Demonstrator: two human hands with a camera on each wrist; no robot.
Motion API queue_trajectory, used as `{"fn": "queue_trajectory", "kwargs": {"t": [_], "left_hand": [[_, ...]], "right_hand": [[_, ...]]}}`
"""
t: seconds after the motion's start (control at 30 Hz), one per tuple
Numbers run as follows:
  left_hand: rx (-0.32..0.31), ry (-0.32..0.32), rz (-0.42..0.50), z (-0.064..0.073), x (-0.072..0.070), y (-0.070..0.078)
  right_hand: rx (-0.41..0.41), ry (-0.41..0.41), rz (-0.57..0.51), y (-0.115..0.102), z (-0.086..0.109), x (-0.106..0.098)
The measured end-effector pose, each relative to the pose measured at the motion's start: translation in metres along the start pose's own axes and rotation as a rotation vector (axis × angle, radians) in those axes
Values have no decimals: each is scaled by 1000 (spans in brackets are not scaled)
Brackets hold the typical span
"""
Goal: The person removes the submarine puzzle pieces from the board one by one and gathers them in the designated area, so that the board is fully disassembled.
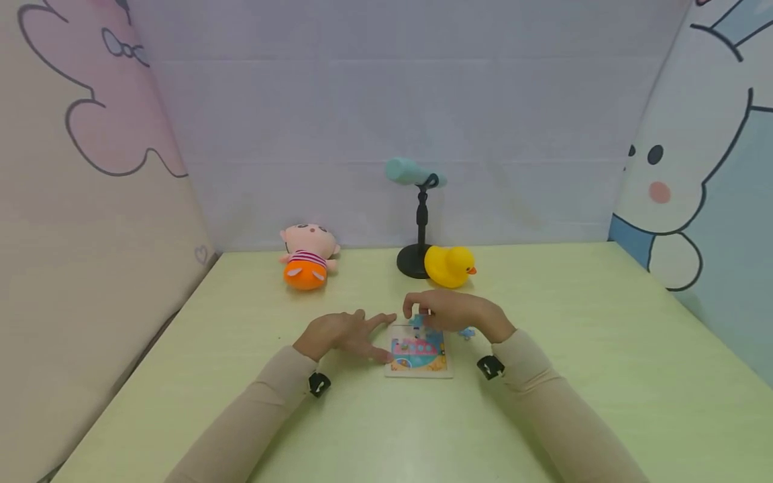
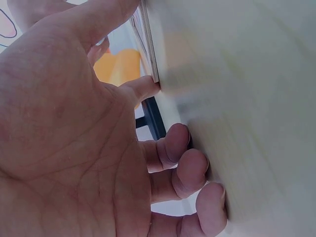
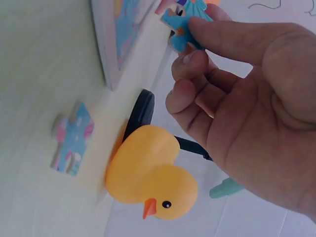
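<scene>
Right hand (image 1: 449, 312) pinches a piece (image 3: 181, 25) over the puzzle (image 1: 419, 353); left hand (image 1: 341, 334) lies open, steadying it; a careless push could shift the board

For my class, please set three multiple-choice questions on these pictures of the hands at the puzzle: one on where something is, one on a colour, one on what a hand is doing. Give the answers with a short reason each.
1. Where does the rubber duck stand?
A. beside the black stand's base
B. on the puzzle board
C. in the left hand

2. What colour are the trousers of the plush doll?
A. green
B. orange
C. black

3. What is the right hand doing?
A. lying flat on the table
B. gripping the duck
C. pinching a puzzle piece

Answers:
1 A: the head view shows the duck on the table right next to the stand.
2 B: the doll's lower half is orange.
3 C: the right wrist view shows the thumb and fingers pinching a blue puzzle piece above the puzzle board, while the left hand touches the board's edge.
</scene>
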State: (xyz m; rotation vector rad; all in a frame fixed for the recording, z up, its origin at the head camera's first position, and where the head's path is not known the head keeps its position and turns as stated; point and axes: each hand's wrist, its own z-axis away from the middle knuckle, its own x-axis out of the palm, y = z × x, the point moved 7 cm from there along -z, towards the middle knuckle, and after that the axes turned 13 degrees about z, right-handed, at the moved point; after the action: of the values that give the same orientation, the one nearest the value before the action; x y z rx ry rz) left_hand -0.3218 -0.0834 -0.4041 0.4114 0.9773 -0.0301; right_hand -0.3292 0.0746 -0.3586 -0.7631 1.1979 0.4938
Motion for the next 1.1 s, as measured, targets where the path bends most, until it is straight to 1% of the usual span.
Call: {"fn": "queue_trajectory", "kwargs": {"t": [0.13,0.23,0.37,0.5,0.67,0.9,1.1], "left_hand": [[-5,-10,7,0,1,1],[-4,-11,11,-1,0,1],[10,-7,13,-2,-2,2],[16,-9,20,-2,-1,3],[19,-18,26,-3,2,1],[35,-9,19,-2,-1,2],[25,-24,36,-2,0,2]], "right_hand": [[37,-32,-58,7,9,-5],[50,-32,-92,11,17,-12],[57,-25,-92,18,25,-21],[40,-16,-88,25,32,-28],[16,-10,-123,33,41,-31],[55,-31,-130,52,52,-33],[66,-59,-169,62,58,-30]]}}
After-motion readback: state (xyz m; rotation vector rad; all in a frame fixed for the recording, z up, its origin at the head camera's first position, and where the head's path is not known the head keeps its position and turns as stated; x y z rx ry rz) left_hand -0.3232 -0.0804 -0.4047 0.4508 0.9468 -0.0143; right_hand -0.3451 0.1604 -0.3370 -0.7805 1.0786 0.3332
